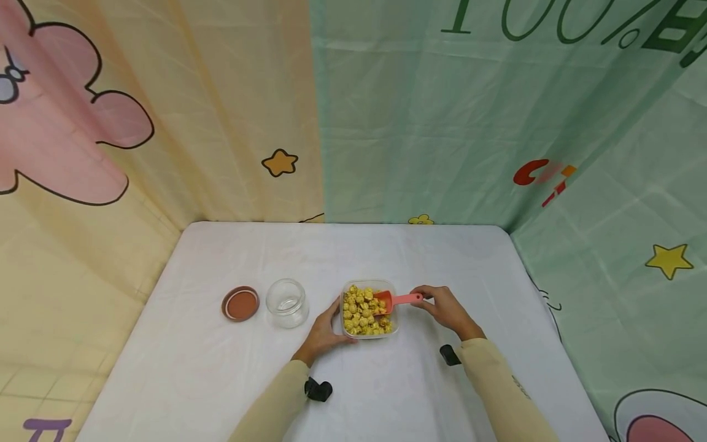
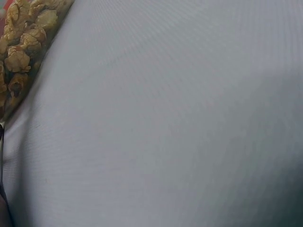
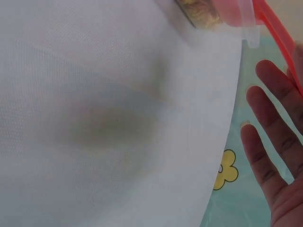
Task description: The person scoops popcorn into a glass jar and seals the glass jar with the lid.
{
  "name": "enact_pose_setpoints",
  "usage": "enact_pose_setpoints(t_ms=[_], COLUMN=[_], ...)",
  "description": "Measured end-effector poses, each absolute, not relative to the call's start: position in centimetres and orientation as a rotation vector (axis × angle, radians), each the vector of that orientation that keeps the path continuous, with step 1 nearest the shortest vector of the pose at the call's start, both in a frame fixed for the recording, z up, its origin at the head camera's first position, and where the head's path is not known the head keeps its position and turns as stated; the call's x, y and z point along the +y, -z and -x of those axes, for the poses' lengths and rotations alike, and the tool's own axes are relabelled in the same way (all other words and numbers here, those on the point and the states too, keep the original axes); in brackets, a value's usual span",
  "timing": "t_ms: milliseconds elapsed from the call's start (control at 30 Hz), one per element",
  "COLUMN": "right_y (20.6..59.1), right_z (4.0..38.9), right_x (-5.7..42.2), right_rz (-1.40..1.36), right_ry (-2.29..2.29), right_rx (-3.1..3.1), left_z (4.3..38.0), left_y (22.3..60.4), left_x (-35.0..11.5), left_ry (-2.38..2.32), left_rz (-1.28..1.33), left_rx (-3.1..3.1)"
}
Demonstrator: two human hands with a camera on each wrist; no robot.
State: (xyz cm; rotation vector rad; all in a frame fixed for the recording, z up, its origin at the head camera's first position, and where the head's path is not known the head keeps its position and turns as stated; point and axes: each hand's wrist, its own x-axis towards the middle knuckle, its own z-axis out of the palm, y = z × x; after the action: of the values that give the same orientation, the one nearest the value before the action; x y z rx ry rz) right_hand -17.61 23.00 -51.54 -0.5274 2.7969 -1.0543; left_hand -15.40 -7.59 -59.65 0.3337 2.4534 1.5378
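A clear square container (image 1: 369, 337) holds yellow popcorn (image 1: 359, 310) and stands on the table. My left hand (image 1: 324, 334) grips its left side, thumb along the near edge and fingers reaching up the left wall. In the left wrist view only a corner of popcorn (image 2: 21, 52) shows. My right hand (image 1: 444, 307) pinches the handle end of a red-pink scoop (image 1: 405, 299), whose bowl sits among the popcorn at the container's right side. The right wrist view shows the scoop's handle (image 3: 279, 35) at the thumb, with the other fingers spread loosely below it.
Left of the container stands an open clear glass jar (image 1: 286, 304). Further left lies a round brown lid (image 1: 240, 304). All rest on a white-covered table (image 1: 221, 380), with printed curtains (image 1: 414, 123) behind and at both sides.
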Motion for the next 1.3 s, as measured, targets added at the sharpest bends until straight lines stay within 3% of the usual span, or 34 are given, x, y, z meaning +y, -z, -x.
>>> enact_pose_setpoints(t_ms=[1300], right_y=[52.9], right_z=[17.7], right_x=[22.7], right_rz=[0.578], right_ry=[1.040], right_rx=[2.847], left_z=[15.5], left_y=[59.7], left_x=[-7.7], left_ry=[-1.529], left_rz=[-0.294], left_rx=[2.420])
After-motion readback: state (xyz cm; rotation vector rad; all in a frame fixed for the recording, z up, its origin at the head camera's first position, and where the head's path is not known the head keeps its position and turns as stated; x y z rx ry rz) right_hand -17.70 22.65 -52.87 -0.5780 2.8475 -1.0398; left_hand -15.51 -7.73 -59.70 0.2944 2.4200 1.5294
